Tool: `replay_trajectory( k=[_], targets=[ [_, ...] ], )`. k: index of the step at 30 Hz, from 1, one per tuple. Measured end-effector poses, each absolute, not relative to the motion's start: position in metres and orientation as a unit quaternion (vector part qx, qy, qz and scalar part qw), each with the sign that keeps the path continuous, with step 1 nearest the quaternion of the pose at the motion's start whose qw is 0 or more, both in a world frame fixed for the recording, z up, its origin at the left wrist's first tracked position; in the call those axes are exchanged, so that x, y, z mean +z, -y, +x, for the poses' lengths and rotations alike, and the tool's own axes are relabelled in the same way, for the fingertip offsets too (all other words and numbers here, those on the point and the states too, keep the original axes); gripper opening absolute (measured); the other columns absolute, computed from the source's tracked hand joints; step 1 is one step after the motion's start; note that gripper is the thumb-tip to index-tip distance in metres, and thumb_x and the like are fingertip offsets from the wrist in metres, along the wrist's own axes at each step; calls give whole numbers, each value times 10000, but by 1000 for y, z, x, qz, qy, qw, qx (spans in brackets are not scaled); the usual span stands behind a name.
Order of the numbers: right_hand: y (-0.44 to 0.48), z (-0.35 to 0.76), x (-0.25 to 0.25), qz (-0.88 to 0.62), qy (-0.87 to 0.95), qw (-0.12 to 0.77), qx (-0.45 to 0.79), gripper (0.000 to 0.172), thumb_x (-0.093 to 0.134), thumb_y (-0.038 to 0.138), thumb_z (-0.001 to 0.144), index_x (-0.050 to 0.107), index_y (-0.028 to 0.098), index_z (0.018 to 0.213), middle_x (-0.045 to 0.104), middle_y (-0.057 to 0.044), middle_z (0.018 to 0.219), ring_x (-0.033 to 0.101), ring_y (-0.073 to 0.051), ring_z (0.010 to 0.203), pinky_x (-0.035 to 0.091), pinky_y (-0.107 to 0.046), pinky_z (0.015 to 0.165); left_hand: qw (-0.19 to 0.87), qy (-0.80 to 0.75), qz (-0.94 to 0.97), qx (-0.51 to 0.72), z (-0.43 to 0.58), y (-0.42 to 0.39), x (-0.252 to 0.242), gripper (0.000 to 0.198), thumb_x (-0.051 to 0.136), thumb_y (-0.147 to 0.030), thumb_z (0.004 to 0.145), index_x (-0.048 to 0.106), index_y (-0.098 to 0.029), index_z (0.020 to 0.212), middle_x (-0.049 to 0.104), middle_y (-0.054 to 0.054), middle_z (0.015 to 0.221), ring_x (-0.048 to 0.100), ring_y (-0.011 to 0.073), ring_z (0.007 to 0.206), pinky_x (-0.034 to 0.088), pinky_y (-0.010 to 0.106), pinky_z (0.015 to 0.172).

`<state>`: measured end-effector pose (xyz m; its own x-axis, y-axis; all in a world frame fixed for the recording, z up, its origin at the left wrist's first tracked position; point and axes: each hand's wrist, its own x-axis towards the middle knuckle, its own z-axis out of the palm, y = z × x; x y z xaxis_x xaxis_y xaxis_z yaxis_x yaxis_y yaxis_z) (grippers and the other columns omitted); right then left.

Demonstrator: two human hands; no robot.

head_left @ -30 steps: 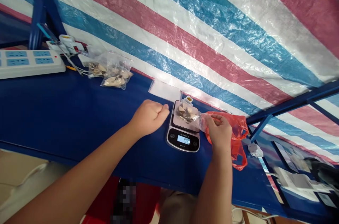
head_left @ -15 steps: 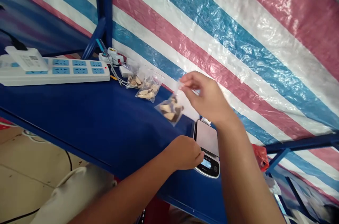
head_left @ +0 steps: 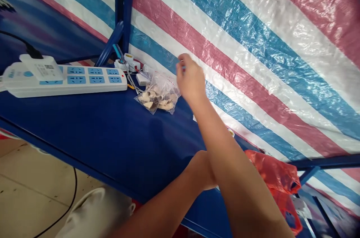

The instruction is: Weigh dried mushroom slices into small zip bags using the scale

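My right hand point(head_left: 191, 80) is raised above the table near the striped sheet, its fingers loosely bent and apart, with nothing visible in them. Just left of it, small clear plastic bags point(head_left: 168, 104) of pale and dark brown pieces, like dried mushroom slices, lie in an overlapping pile. The nearest bag point(head_left: 149, 100) lies at the pile's left front. My left hand point(head_left: 201, 168) rests low over the table; my right forearm crosses in front of it and its fingers are hidden. The scale is almost wholly covered by my arms.
A white power strip point(head_left: 97, 87) with a plugged-in adapter point(head_left: 42, 68) lies on the blue table point(head_left: 98, 133) at left. A blue-handled tool point(head_left: 119, 53) and cables sit behind the bags. A red plastic bag point(head_left: 275, 170) is at right. A striped sheet point(head_left: 225, 35) stands behind.
My right hand has moved left and let go of the bag it held, which now lies on the pile. My right forearm now covers the scale and my left hand's fingers. The view has shifted slightly.
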<state>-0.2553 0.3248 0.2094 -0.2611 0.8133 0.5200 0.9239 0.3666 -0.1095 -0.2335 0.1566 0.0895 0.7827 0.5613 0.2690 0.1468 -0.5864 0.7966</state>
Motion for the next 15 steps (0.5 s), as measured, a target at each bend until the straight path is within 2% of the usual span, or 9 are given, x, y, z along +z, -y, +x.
replay_trajectory(
  k=[2,3,5,7,10,13,15],
  targets=[
    [-317,-223,222,-586,754,270,-124,355,339,203,1085,590,181,1336,709,-129,1211,685,-278,1078,507,-451,969,379,-228,868,226,-235,-154,89,252,490,-213,962,735,-202,904,764,152,931,734,332,894,543,430,709],
    [-312,-206,225,-623,735,235,-130,345,349,207,1078,616,174,1294,711,-145,1181,688,-295,1074,507,-469,965,363,-235,876,212,-236,-152,90,289,473,-233,978,729,-177,854,748,150,856,734,329,824,537,429,673],
    [-301,-176,220,-717,682,87,-112,286,442,262,1054,678,148,1167,711,-204,1135,679,-370,1113,505,-534,956,330,-245,892,189,-237,-150,94,384,427,-291,1025,728,-141,840,731,140,797,731,309,756,537,411,645],
    [-293,-155,204,-755,651,19,-74,282,591,374,997,719,123,1012,717,-253,1079,687,-431,1089,526,-564,907,308,-251,900,178,-238,-149,98,415,415,-324,1044,742,-126,882,739,141,809,737,301,766,546,401,665],
    [-294,-144,171,-783,621,0,-23,335,677,439,923,723,107,905,732,-262,999,719,-423,1006,561,-526,837,310,-256,899,174,-238,-151,101,388,442,-313,1029,758,-123,911,752,150,836,746,306,810,557,406,723],
    [-303,-147,157,-810,586,11,20,164,739,270,801,718,116,854,741,-194,839,739,-362,897,575,-449,780,319,-263,894,171,-239,-152,100,375,439,-295,1019,762,-130,924,762,147,884,750,305,852,559,405,759],
    [-301,-148,168,-821,569,40,29,83,737,176,734,705,133,797,717,-156,727,737,-351,834,573,-457,769,329,-271,889,168,-240,-152,100,381,427,-293,1020,755,-130,917,757,149,889,747,309,868,557,409,769]
  ],
)
